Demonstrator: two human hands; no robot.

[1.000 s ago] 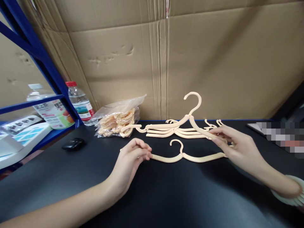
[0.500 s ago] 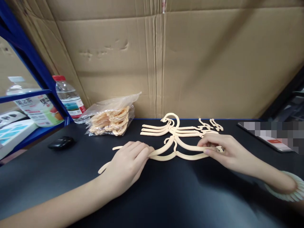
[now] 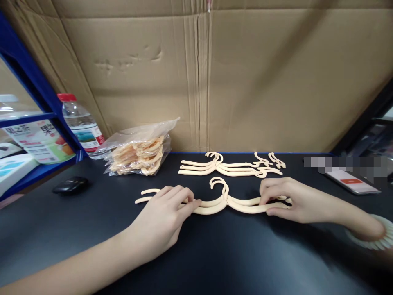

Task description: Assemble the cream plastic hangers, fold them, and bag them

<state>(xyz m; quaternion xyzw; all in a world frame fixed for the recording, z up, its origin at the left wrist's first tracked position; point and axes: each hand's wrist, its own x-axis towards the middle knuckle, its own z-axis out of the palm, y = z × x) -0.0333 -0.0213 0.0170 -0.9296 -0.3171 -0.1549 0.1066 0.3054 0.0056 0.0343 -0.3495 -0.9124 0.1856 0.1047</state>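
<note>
Two cream-coloured plastic clothes hangers lie closely side by side on the black table, their hooks towards the back; the near one is the front hanger. Over their left arms is my left hand, thumb and fingers closed round the front hanger's arm. My right hand pinches the right arm of the front hanger, and its fingertips also touch the rear hanger. Parts of both arms are hidden under my hands. Behind them a row of several matching hangers lies nested together.
Loose small cream hook-like pieces lie right of the hanger row. A clear plastic bag of more cream pieces rests at back left, near a black mouse and a bottle. A phone lies right; a cardboard wall stands behind.
The hanger in my hands was raised with its hook over the back row. Both hands have lowered it towards me, and it now lies alongside the other hanger, hooks together.
</note>
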